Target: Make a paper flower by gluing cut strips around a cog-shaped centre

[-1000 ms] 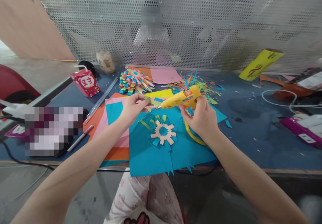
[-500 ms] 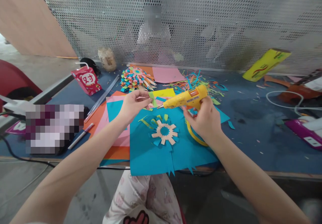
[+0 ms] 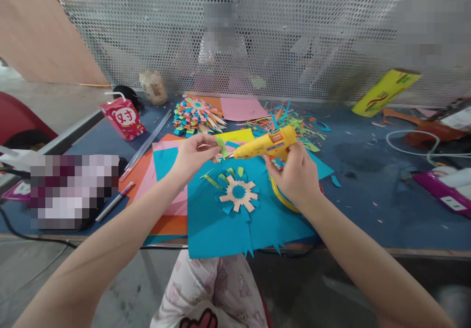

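Observation:
My left hand (image 3: 198,153) pinches a small light green paper piece (image 3: 221,147) between thumb and fingers. My right hand (image 3: 296,171) is wrapped round the handle of a yellow glue gun (image 3: 267,144), whose nozzle points left and meets or nearly meets the green piece. Below, on blue paper sheets (image 3: 217,234), lies a small paper flower (image 3: 239,192) with pale pink petals, a blue centre and blue and green strips around it. Yellow-handled scissors (image 3: 281,195) lie partly under my right hand.
A layered multicolour paper flower (image 3: 196,114) and a pile of paper shreds (image 3: 290,122) lie at the back. A red drink box (image 3: 125,119), clear sticks (image 3: 147,144) and a white stick (image 3: 115,201) are on the left. Behind a perforated metal screen (image 3: 294,33) a person sits.
The green piece has tilted in my left hand, and the glue gun's nozzle has shifted slightly left with it. The whole view has shifted a little.

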`<state>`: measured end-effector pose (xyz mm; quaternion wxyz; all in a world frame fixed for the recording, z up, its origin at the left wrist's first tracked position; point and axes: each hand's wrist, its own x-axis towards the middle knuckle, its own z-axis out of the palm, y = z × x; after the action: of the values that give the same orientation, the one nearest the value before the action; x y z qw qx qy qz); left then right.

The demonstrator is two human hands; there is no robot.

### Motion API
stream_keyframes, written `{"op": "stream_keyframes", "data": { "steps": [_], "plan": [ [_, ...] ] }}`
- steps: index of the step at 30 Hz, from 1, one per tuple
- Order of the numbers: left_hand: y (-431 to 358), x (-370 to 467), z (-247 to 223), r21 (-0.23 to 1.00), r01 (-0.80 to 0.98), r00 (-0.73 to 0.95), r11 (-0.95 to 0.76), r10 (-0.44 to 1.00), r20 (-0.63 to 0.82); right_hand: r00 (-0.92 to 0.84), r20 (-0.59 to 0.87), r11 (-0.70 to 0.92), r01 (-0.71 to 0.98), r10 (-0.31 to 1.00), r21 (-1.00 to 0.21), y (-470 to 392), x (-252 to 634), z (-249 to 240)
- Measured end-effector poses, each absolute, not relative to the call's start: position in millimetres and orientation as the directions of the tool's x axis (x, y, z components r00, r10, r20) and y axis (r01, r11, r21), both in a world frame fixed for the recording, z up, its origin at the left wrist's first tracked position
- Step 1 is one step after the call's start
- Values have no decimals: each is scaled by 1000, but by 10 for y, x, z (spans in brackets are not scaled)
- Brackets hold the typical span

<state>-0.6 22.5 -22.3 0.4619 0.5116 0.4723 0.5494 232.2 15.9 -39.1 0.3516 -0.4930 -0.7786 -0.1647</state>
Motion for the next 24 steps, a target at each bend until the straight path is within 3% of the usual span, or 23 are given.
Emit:
{"op": "stream_keyframes", "data": {
  "steps": [13,19,24],
  "plan": [
    [245,-17,-243,995,-24,-48,-101,994,100,-312,748,487,873,585,-16,158,2324,-403],
    [248,-22,-254,997,-36,-65,-64,996,62,-403,832,513,841,383,171,190,2327,-416],
    [251,-20,-267,997,-46,-62,-56,997,53,-414,844,526,828,342,193,193,2322,-409]
  ]
}}
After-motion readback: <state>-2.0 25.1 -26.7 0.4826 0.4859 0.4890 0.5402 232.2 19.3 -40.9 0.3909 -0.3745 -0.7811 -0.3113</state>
